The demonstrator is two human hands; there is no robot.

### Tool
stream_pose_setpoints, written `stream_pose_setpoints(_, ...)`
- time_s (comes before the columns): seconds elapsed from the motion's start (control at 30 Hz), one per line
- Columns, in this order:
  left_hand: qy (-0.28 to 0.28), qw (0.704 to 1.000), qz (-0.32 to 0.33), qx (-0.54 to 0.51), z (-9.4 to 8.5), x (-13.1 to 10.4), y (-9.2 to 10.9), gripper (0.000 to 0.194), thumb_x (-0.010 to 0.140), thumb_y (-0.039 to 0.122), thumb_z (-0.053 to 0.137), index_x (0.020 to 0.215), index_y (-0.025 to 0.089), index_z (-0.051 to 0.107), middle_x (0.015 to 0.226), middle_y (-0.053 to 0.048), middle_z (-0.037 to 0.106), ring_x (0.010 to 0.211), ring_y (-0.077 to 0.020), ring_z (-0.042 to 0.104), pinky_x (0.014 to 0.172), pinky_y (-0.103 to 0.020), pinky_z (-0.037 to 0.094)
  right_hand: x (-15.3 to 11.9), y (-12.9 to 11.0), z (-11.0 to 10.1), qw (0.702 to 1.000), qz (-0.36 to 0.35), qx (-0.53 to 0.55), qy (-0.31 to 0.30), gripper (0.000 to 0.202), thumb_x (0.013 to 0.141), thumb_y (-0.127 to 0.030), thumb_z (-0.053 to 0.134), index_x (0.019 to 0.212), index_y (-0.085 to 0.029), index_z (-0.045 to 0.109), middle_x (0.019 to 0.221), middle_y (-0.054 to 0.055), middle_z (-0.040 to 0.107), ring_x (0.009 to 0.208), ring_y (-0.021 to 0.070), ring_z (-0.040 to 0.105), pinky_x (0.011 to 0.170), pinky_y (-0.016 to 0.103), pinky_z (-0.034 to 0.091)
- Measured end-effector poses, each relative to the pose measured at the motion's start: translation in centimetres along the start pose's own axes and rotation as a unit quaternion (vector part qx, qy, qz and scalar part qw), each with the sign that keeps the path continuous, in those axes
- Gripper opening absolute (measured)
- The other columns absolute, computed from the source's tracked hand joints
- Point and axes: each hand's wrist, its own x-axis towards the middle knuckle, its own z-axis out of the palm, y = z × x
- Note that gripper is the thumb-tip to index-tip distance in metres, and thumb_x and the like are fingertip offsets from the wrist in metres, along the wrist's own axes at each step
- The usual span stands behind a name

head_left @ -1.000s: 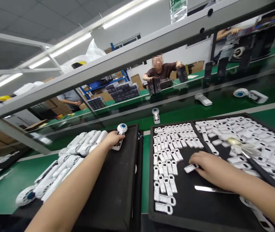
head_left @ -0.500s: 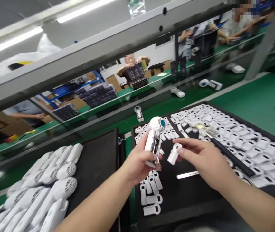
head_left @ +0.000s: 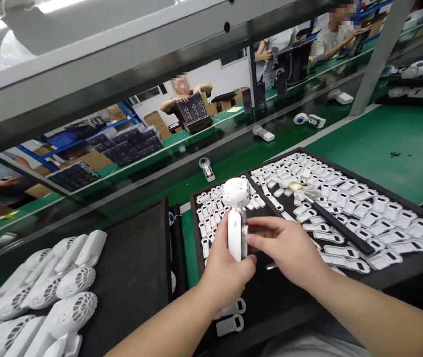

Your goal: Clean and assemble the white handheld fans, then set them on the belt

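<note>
My left hand [head_left: 221,272] is wrapped round the handle of a white handheld fan [head_left: 236,233], which stands upright with its round head on top. The fan's open side faces right, turned mostly away from view. At that side, my right hand [head_left: 289,248] pinches a small white cover [head_left: 244,238] against the handle. Most of the cover is hidden by my fingers and the fan, so I cannot tell whether it is seated. Below and behind the hands lies a black tray [head_left: 267,317] with rows of similar white covers [head_left: 348,206].
On the right tray lies a brush with a black handle [head_left: 341,228]. A second black tray [head_left: 133,263] on the left carries several white fans [head_left: 72,312]. More fan units [head_left: 207,169] sit on the green belt behind. A metal beam [head_left: 122,54] crosses above; people work beyond it.
The right hand has brought the white cover from beside the fan up against its open side. The fan has turned so its white back faces me more. The view has shifted right.
</note>
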Motion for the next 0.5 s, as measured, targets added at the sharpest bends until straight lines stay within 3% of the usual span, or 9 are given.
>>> stream_pose_setpoints(0.07, -0.013, 0.999, -0.021, -0.049, -0.2, 0.3, -0.1, 0.082, 0.062, 0.007, 0.070, 0.138, 0.024, 0.044, 0.092, -0.003, 0.065, 0.073, -0.0178, 0.062, 0.061, -0.027, 0.051, 0.5, 0.6, -2.1, 0.986, -0.062, -0.151, 0.027, 0.062, 0.075, -0.047, 0.071, 0.129, -0.017, 0.063, 0.106, 0.011, 0.075, 0.092, 0.0279, 0.072, 0.080, 0.042, 0.058)
stream_pose_setpoints(0.1, -0.016, 0.996, -0.031, -0.078, -0.3, 0.5, 0.0, 0.078, 0.061, 0.008, 0.069, 0.134, 0.023, 0.046, 0.083, -0.001, 0.062, 0.067, -0.0162, 0.059, 0.057, -0.027, 0.049, 0.8, 1.0, -3.8, 0.957, -0.100, -0.265, 0.057, 0.062, 0.079, -0.046, 0.069, 0.133, -0.016, 0.059, 0.112, 0.014, 0.073, 0.098, 0.0307, 0.070, 0.083, 0.045, 0.057)
stream_pose_setpoints(0.17, -0.001, 0.989, -0.053, -0.134, -0.6, 0.8, 0.3, 0.070, 0.061, 0.011, 0.069, 0.127, 0.022, 0.048, 0.082, 0.000, 0.059, 0.067, -0.0156, 0.058, 0.056, -0.027, 0.049, 1.7, 2.1, -7.8, 0.831, -0.168, -0.513, 0.135, 0.053, 0.086, -0.045, 0.063, 0.126, -0.009, 0.061, 0.115, 0.024, 0.069, 0.109, 0.0398, 0.065, 0.084, 0.051, 0.052)
stream_pose_setpoints(0.2, 0.010, 0.985, -0.065, -0.159, -0.7, 0.9, 0.5, 0.067, 0.061, 0.012, 0.069, 0.124, 0.022, 0.049, 0.087, -0.002, 0.059, 0.071, -0.0162, 0.059, 0.057, -0.027, 0.051, 2.1, 2.8, -10.0, 0.771, -0.165, -0.597, 0.149, 0.047, 0.090, -0.045, 0.059, 0.116, -0.005, 0.064, 0.104, 0.027, 0.069, 0.102, 0.0421, 0.066, 0.078, 0.051, 0.051)
stream_pose_setpoints(0.23, 0.018, 0.981, -0.076, -0.178, -0.9, 1.0, 0.7, 0.065, 0.061, 0.013, 0.071, 0.122, 0.021, 0.049, 0.093, -0.003, 0.059, 0.075, -0.0170, 0.060, 0.058, -0.028, 0.052, 2.6, 3.6, -12.0, 0.733, -0.141, -0.650, 0.140, 0.043, 0.096, -0.046, 0.051, 0.107, -0.006, 0.065, 0.090, 0.025, 0.069, 0.089, 0.0387, 0.069, 0.070, 0.046, 0.050)
stream_pose_setpoints(0.3, 0.018, 0.975, -0.084, -0.206, -1.0, 1.2, 1.0, 0.062, 0.061, 0.015, 0.073, 0.118, 0.021, 0.051, 0.103, -0.006, 0.058, 0.080, -0.0178, 0.062, 0.059, -0.029, 0.053, 3.7, 5.4, -15.3, 0.715, -0.095, -0.683, 0.118, 0.045, 0.101, -0.048, 0.037, 0.085, -0.015, 0.063, 0.067, 0.017, 0.065, 0.062, 0.0293, 0.066, 0.055, 0.040, 0.044)
stream_pose_setpoints(0.37, 0.010, 0.971, -0.071, -0.229, -1.1, 1.3, 1.2, 0.060, 0.061, 0.014, 0.074, 0.116, 0.021, 0.052, 0.108, -0.006, 0.056, 0.080, -0.0167, 0.061, 0.058, -0.029, 0.053, 4.5, 6.8, -17.1, 0.723, -0.082, -0.677, 0.112, 0.042, 0.102, -0.044, 0.034, 0.072, -0.022, 0.056, 0.065, 0.015, 0.064, 0.053, 0.0261, 0.062, 0.051, 0.039, 0.042)
stream_pose_setpoints(0.5, 0.013, 0.963, -0.044, -0.265, -1.2, 1.3, 1.4, 0.059, 0.060, 0.011, 0.075, 0.114, 0.022, 0.053, 0.105, -0.003, 0.055, 0.074, -0.0130, 0.056, 0.054, -0.026, 0.047, 4.8, 6.2, -17.0, 0.732, -0.047, -0.665, 0.143, 0.040, 0.099, -0.042, 0.029, 0.063, -0.028, 0.040, 0.062, 0.012, 0.062, 0.050, 0.0289, 0.060, 0.051, 0.042, 0.042)
